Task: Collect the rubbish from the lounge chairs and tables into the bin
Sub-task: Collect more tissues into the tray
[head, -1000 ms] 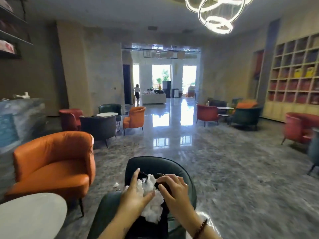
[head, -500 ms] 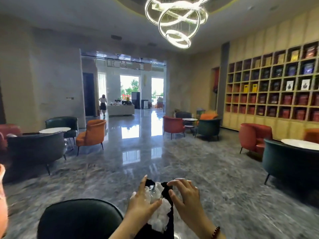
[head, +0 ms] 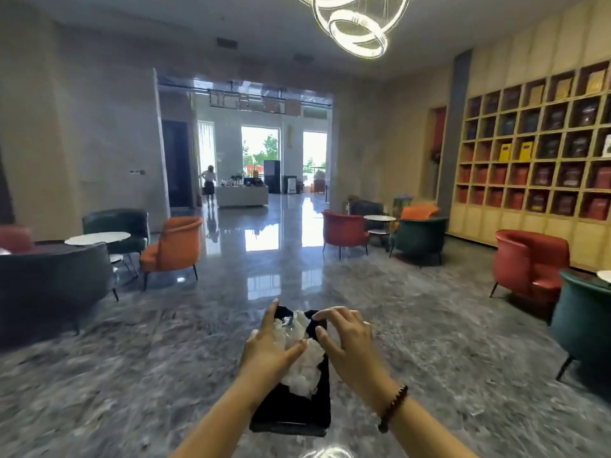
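Note:
A small black bin is carried low in the middle of the head view, above the grey marble floor. Crumpled white tissues and a bit of clear wrapper pile up out of its top. My left hand grips the bin's left side, its thumb lying across the tissues. My right hand grips the right side, with arched fingers reaching to the far rim. The bin's inside is hidden under the rubbish.
Open marble floor stretches ahead. On the left stand a dark sofa, a round white table and an orange chair. Red and green chairs stand ahead to the right. On the right edge are a red chair and a green chair. Far back, a person is at a counter.
My view has swung right and moved forward, so the near orange and green chairs have left the frame. Both hands keep the same hold on the bin and tissues.

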Demonstrator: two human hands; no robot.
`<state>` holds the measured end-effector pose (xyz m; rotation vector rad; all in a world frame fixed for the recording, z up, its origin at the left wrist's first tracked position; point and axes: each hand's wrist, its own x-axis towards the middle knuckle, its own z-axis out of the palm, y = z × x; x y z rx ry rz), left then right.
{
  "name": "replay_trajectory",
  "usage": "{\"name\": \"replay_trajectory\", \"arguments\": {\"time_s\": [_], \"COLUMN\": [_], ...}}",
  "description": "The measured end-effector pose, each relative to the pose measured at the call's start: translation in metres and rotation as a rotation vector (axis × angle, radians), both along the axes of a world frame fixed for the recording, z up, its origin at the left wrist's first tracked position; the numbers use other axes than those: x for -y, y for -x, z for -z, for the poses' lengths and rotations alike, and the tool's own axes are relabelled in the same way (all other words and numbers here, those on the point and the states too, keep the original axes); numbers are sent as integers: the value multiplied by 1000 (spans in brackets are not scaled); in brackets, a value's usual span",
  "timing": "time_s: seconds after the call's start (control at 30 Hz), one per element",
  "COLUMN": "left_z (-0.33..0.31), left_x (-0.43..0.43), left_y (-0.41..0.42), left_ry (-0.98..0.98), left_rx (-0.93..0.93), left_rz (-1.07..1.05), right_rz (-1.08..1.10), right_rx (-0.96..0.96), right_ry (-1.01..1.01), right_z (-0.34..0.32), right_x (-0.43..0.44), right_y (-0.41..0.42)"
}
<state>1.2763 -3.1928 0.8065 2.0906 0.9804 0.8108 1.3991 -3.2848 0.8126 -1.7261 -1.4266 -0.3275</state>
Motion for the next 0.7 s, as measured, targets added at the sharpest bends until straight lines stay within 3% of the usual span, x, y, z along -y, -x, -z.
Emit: {"name": "replay_trajectory", "arguments": {"time_s": [0.2,0.33,0.57,0.7], "left_z": [8,1,27,42], "left_x": [-111,-185,-277,-335], "left_y": [-65,-67,14,72], "left_ry": [33,17,63,12], "left_rx": [27,48,142,96], "left_rz": [-207,-404,-739,-939], "right_rz": [-186,-384,-760,-953], "right_rx": [22,52,-3,24], "right_ry": [36,45,67,117], "right_z": [6,-4,21,36], "right_x": [-138,-240,-383,-464], "right_y": [-79,-92,-20,41]}}
